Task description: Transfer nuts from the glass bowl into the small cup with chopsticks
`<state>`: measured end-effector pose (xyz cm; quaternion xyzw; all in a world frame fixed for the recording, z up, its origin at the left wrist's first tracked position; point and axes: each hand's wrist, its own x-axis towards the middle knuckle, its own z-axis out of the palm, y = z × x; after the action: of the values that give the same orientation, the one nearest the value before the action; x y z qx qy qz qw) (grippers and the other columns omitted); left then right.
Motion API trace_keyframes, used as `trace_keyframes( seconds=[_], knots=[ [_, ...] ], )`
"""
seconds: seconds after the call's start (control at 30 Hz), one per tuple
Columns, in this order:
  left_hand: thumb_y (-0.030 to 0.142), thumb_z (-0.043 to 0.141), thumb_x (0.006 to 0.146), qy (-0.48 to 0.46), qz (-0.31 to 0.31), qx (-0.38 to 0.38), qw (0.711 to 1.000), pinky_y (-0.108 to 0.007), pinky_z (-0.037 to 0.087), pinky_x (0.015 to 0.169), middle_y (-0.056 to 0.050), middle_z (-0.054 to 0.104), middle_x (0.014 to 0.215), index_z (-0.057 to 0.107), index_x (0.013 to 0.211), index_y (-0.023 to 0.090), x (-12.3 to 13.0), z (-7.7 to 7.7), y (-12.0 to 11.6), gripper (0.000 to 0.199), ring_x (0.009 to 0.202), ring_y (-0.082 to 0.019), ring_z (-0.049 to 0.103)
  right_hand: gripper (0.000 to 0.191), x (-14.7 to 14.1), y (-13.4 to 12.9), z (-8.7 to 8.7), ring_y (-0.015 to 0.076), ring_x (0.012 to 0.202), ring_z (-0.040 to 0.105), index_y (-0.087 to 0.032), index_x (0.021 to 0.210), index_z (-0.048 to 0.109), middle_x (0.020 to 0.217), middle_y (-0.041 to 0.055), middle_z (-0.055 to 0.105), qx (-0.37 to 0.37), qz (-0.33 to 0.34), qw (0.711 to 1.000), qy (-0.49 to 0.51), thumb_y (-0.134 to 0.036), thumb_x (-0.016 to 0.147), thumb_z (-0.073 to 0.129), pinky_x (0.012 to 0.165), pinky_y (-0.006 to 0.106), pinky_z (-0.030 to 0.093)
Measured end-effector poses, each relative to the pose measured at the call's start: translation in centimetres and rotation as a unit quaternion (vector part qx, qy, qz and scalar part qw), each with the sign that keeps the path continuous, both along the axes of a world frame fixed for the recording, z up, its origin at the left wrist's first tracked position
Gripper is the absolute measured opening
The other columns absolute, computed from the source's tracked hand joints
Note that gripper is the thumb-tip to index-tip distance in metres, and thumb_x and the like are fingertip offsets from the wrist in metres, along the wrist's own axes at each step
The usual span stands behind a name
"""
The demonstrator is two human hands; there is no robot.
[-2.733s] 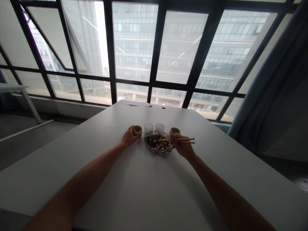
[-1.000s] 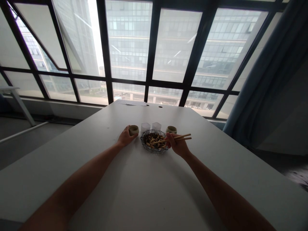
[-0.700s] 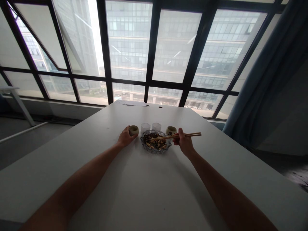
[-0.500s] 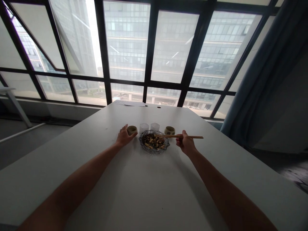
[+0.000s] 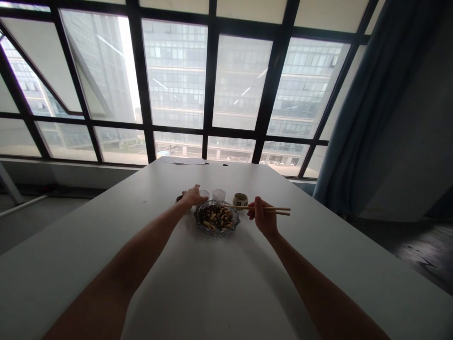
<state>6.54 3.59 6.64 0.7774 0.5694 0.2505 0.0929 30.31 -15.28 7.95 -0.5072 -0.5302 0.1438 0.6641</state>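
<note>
My left hand (image 5: 192, 196) reaches to the left clear cup (image 5: 204, 193), fingers apart, with the thumb in front of it; firm contact cannot be made out. Behind that hand, a dark-looking small cup (image 5: 180, 199) is partly hidden. My right hand (image 5: 262, 215) is closed on a pair of wooden chopsticks (image 5: 279, 209), held nearly level. Their tips point left over a scalloped glass bowl (image 5: 200, 230), which holds a mix of peanuts (image 5: 217, 216) and darker pieces. Nothing can be made out between the tips.
A second clear cup (image 5: 219, 194) stands behind the bowl. To its right is a cream ceramic cup (image 5: 240, 200) with dark characters. Papers (image 5: 184, 161) lie at the far end of the white table (image 5: 191, 278), by the windows. A blue curtain (image 5: 348, 123) hangs at the right.
My left hand has moved right, from the left ceramic cup to the left clear cup. The chopsticks remain over the bowl, now slightly spread at their back ends. The camera view has shifted.
</note>
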Motion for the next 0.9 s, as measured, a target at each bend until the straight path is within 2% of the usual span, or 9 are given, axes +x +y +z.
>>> trace_keyframes(
  seconds=[0.13, 0.2, 0.3, 0.37, 0.47, 0.57, 0.67, 0.77, 0.9],
  knots=[
    [0.043, 0.081, 0.069, -0.006, -0.018, -0.002, 1.0, -0.044, 0.049, 0.099, -0.016, 0.071, 0.123, 0.053, 0.135, 0.02, 0.1, 0.3, 1.0, 0.075, 0.116, -0.035, 0.066, 0.066, 0.2, 0.1, 0.0, 0.0147, 0.039, 0.055, -0.02, 0.066, 0.064, 0.048, 0.0033, 0.061, 0.004, 0.003, 1.0, 0.005, -0.081, 0.084, 0.048, 0.04, 0.027, 0.044],
    [0.032, 0.082, 0.07, -0.017, -0.07, 0.067, 0.995, -0.041, 0.049, 0.103, -0.015, 0.067, 0.13, 0.052, 0.137, 0.019, -0.2, 0.5, 0.8, 0.075, 0.121, -0.032, 0.063, 0.066, 0.3, 0.1, 0.1, 0.0147, 0.039, 0.055, -0.02, 0.067, 0.064, 0.048, 0.0035, 0.062, 0.005, -0.001, 1.0, 0.007, -0.081, 0.084, 0.048, 0.04, 0.027, 0.045],
    [0.019, 0.077, 0.073, -0.029, -0.157, 0.181, 0.97, -0.044, 0.043, 0.113, -0.014, 0.06, 0.138, 0.051, 0.139, 0.019, -0.6, 0.8, 0.2, 0.07, 0.131, -0.031, 0.055, 0.067, 0.4, 0.1, 0.1, 0.0146, 0.039, 0.056, -0.02, 0.066, 0.064, 0.049, 0.0038, 0.063, 0.002, -0.009, 1.0, 0.018, -0.082, 0.084, 0.047, 0.041, 0.027, 0.045],
    [0.018, 0.075, 0.075, -0.025, -0.18, 0.199, 0.963, -0.046, 0.042, 0.114, -0.014, 0.059, 0.139, 0.05, 0.139, 0.019, -0.7, 1.0, -0.1, 0.069, 0.132, -0.032, 0.053, 0.068, 0.5, 0.2, 0.1, 0.0145, 0.039, 0.056, -0.02, 0.065, 0.064, 0.049, 0.0038, 0.063, 0.003, -0.012, 1.0, 0.028, -0.083, 0.083, 0.047, 0.041, 0.027, 0.046],
    [0.025, 0.078, 0.074, -0.006, -0.153, 0.155, 0.976, -0.044, 0.044, 0.111, -0.018, 0.06, 0.139, 0.046, 0.143, 0.016, -0.7, 1.2, -0.2, 0.077, 0.13, -0.034, 0.055, 0.067, 0.5, 0.3, 0.0, 0.0141, 0.039, 0.055, -0.019, 0.066, 0.064, 0.049, 0.0037, 0.063, 0.004, -0.013, 0.999, 0.043, -0.082, 0.084, 0.048, 0.041, 0.026, 0.045],
    [0.041, 0.08, 0.074, 0.028, -0.073, 0.033, 0.996, -0.043, 0.049, 0.102, -0.024, 0.062, 0.134, 0.038, 0.149, 0.012, -0.5, 1.6, 0.1, 0.091, 0.125, -0.037, 0.061, 0.066, 0.4, 0.4, 0.1, 0.0136, 0.039, 0.054, -0.019, 0.065, 0.065, 0.048, 0.0033, 0.062, 0.01, -0.016, 0.998, 0.065, -0.081, 0.084, 0.049, 0.041, 0.026, 0.044],
    [0.055, 0.077, 0.072, 0.048, -0.012, -0.061, 0.997, -0.042, 0.049, 0.098, -0.028, 0.06, 0.137, 0.037, 0.149, 0.011, 0.2, 2.3, 0.3, 0.097, 0.127, -0.039, 0.06, 0.067, 0.5, 0.5, 0.1, 0.0131, 0.038, 0.054, -0.019, 0.064, 0.064, 0.047, 0.0028, 0.061, 0.014, -0.019, 0.996, 0.088, -0.082, 0.082, 0.05, 0.04, 0.026, 0.043],
    [0.064, 0.07, 0.075, 0.079, -0.005, -0.06, 0.995, -0.047, 0.044, 0.105, -0.029, 0.054, 0.144, 0.039, 0.148, 0.011, 1.8, 3.0, 0.0, 0.095, 0.134, -0.041, 0.053, 0.068, 0.6, 0.7, 0.1, 0.013, 0.037, 0.054, -0.018, 0.063, 0.064, 0.046, 0.0028, 0.061, 0.013, -0.024, 0.994, 0.109, -0.083, 0.08, 0.051, 0.038, 0.025, 0.043],
    [0.062, 0.065, 0.08, 0.142, -0.059, -0.028, 0.988, -0.052, 0.028, 0.118, -0.022, 0.054, 0.146, 0.035, 0.149, 0.017, 4.7, 3.3, -0.9, 0.089, 0.14, -0.037, 0.047, 0.069, 0.9, 1.0, 0.0, 0.0132, 0.036, 0.054, -0.017, 0.065, 0.063, 0.045, 0.0025, 0.061, 0.029, -0.066, 0.987, 0.145, -0.083, 0.081, 0.05, 0.039, 0.026, 0.044]
  ],
)
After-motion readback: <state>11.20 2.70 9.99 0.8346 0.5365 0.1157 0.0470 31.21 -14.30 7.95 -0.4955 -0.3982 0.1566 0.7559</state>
